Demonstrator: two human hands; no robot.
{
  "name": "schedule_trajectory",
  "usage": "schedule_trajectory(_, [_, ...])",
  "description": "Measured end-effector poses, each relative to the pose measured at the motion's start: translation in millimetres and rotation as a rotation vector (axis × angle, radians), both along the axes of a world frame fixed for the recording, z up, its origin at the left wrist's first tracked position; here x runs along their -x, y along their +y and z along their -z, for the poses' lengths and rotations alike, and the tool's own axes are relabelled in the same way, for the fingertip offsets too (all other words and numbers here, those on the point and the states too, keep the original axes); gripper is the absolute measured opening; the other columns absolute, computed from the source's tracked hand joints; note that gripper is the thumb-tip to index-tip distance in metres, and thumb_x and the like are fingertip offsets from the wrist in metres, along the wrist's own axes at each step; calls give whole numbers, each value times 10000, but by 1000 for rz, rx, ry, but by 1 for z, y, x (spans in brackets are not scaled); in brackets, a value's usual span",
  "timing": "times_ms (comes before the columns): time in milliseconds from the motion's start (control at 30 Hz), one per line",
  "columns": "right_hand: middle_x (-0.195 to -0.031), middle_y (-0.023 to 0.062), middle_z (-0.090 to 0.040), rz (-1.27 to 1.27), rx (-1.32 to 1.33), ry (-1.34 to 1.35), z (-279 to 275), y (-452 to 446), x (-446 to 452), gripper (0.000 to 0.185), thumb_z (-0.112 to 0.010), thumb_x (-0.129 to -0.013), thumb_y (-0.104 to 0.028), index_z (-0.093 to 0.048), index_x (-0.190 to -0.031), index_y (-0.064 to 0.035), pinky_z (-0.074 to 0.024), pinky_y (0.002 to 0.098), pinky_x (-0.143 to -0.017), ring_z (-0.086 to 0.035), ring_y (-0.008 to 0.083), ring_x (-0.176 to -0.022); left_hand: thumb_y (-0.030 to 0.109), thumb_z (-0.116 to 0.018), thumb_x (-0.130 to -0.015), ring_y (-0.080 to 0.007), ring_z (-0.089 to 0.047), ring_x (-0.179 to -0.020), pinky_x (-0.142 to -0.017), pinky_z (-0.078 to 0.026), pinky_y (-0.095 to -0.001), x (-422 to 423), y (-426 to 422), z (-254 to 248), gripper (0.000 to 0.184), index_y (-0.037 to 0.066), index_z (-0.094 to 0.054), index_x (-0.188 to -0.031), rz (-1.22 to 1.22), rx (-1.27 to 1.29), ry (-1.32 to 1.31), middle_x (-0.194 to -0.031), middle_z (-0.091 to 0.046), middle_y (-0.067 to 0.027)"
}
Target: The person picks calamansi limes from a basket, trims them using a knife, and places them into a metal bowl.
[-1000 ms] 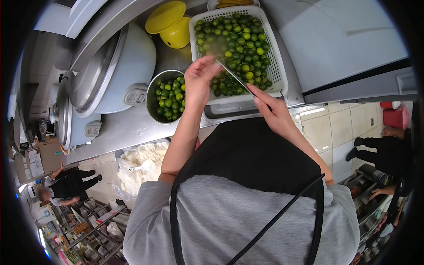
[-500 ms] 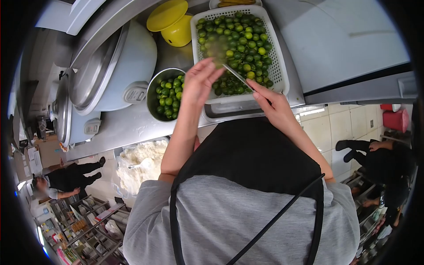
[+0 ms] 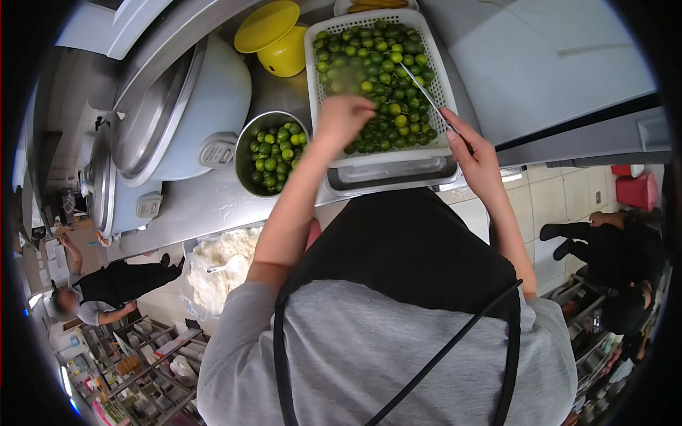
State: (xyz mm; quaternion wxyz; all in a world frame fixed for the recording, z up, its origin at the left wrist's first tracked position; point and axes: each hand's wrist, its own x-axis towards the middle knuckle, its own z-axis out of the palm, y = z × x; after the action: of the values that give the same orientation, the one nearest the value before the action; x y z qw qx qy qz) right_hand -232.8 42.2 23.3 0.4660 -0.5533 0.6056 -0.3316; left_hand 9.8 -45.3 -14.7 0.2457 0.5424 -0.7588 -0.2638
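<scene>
My right hand (image 3: pixel 474 153) grips a slim metal knife (image 3: pixel 426 91), its thin blade slanting up and left over the basket's right part. Above the left part of the white perforated basket (image 3: pixel 455 117), my left hand (image 3: pixel 344 121) has its fingers drawn together and slightly blurred. Whatever those fingers hold, if anything, is hidden. Many small green limes (image 3: pixel 387 78), a few yellowish, fill the basket. Left of it stands a round steel pot (image 3: pixel 240 160) with more limes inside, close beside my left forearm.
A steel tray (image 3: pixel 398 177) sits under the basket's near edge. Behind are a yellow container (image 3: pixel 284 53) and a dish of long yellow-orange pieces (image 3: pixel 369 7). Large lidded cookers (image 3: pixel 220 92) stand left. Below the counter is a tub of white grains (image 3: pixel 220 266). People are at both sides.
My hands have moved apart: the right lifted the knife rightward, away from the left. My left hand has turned over and moved slightly right, fingers closing. A person at far left has raised an arm.
</scene>
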Motion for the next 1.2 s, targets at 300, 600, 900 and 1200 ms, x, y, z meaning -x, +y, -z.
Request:
schedule_trajectory(300, [-1119, 90, -618, 28, 158, -88, 2, 9, -6, 339, -509, -915, -183, -514, -1242, -99, -420, 224, -769, -539, 93, -858, 79, -678, -715, -247, -626, -737, -681, -490, -326, 49, -14, 20, 260, 36, -623, -966, 17, 50, 110, -862, -633, -102])
schedule_trajectory(600, [-961, 46, -537, -85, 170, -231, 16, 13, -30, 344, -485, -929, -179, -502, -1259, -84, -358, 224, -729, -445, 100, -835, 9, -567, -846, -149, -589, -907, -855, -491, -299, 11, 21, -15, 312, -9, -546, -1156, -80, -449, 952, -1079, -587, -99])
schedule_trajectory(900, [-621, -63, -399, -145, 42, -280, 20, 3, -35, 351, -467, -941, -194, -492, -1284, -125, -327, 182, -506, -360, 38, -548, -8, -561, -844, -153, -584, -929, -882, -493, -340, 3, 32, -11, 220, -21, -571, -1063, -38, -435, 1089, -1021, -604, -84])
schedule_trajectory(1200, [-643, -60, -418, -131, 96, -208, 28, 0, -38, 352, -486, -934, -202, -500, -1277, -128, -335, 188, -512, -364, 36, -565, -3, -574, -836, -161, -580, -947, -898, -479, -357, 4, 35, -4, 231, -11, -574, -1068, -9, -450, 1154, -1020, -607, -83])
